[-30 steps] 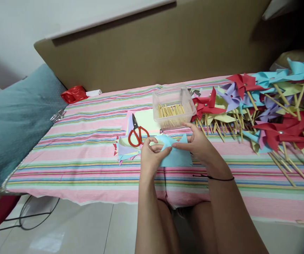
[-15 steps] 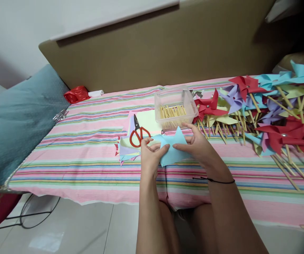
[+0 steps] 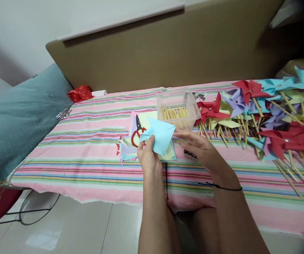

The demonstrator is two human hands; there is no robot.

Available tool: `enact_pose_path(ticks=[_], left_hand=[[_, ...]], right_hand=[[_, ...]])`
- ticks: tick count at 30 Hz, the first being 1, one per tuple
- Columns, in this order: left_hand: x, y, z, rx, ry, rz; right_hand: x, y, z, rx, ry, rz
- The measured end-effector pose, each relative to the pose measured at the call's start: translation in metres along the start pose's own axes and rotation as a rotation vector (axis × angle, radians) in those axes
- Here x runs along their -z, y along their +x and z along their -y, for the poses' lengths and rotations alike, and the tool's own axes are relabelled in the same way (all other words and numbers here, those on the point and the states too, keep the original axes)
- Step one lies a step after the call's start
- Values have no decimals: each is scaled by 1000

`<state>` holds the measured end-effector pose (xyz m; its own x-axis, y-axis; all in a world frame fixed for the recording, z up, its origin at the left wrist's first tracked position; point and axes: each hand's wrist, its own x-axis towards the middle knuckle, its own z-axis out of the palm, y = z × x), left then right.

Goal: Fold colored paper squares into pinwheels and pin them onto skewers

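Near one box, the left hand holds one blue sheet.

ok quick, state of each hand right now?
Left hand: closed, pinching the light-blue paper square.
Right hand: open, fingers loosely extended beside the square's right corner; can't tell if they touch it.

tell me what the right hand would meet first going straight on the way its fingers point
Probably the light blue paper in the left hand; its corner is just beside the right hand, though depth is unclear.
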<state>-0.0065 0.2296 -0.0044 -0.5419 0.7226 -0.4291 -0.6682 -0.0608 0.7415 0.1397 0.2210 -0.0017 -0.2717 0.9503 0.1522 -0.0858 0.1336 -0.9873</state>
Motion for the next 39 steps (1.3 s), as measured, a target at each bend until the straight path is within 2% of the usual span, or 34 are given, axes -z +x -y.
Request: enact_pose_path(ticks=[1, 3, 7, 16, 20, 27, 33, 39], left_hand=[[-2, -2, 1, -5, -9, -4], [-5, -5, 3, -5, -23, 3], [-9, -8, 6, -6, -48, 18], [-8, -15, 13, -78, 47, 80], [-10, -21, 16, -72, 56, 137], [-11, -24, 18, -98, 49, 146], [-8, -24, 18, -101, 86, 167], [-5, -24, 16, -109, 123, 199]], right_hand=[[-4, 1, -2, -1, -18, 44], [-13, 3, -8, -8, -30, 49], [-23, 8, -14, -33, 36, -93], [-28, 9, -9, -134, 207, -349], [-32, 10, -8, -120, 241, -456], [-41, 12, -5, -98, 217, -567], [-47, 17, -12, 46, 415, -668], [-48, 17, -11, 0, 348, -679]])
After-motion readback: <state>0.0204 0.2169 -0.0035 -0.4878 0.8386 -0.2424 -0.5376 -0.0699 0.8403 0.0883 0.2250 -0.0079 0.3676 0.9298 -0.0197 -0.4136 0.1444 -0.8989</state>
